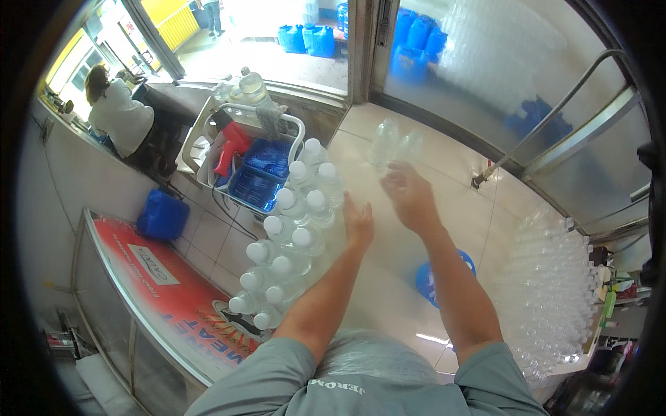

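Two rows of clear bottles with white caps (302, 238) stand upright close together, left of my forearms. My left hand (357, 220) is beside the far end of these rows, its fingers stretched out and the thumb apart. It holds nothing that I can see. Farther right, my right hand (409, 194) is raised with its fingers curled in and slightly blurred. Whatever lies inside those fingers, if anything, is hidden. Just beyond them are two clear bottles without visible caps (385, 141), which look empty.
Many clear bottles (548, 298) are massed at the right. Near my right forearm is a blue round container (425, 281). At the left, a cart (298, 125) carries blue baskets (257, 191) and a red heat-gun-like tool (232, 144). A person (121, 114) sits by the far-left window.
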The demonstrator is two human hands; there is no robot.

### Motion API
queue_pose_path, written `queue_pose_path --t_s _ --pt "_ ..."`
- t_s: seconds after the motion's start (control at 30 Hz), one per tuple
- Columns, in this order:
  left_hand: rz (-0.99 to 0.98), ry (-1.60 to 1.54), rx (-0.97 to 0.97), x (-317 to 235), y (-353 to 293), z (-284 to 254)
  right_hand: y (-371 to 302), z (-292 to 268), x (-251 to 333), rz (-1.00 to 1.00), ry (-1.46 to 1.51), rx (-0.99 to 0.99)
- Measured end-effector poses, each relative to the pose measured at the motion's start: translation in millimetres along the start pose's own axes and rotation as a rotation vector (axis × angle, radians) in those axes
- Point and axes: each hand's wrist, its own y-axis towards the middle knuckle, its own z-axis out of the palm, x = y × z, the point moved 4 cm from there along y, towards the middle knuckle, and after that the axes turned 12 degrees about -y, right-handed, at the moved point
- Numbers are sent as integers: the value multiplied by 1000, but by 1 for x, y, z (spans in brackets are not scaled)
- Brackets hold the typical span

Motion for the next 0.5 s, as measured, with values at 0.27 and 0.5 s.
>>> queue_pose_path --t_s 0.27,0.5 --pt "41 82 16 -33 49 19 -73 -57 -88 333 51 -73" --pt "-38 134 -94 -57 19 15 -93 -42 -100 387 137 9"
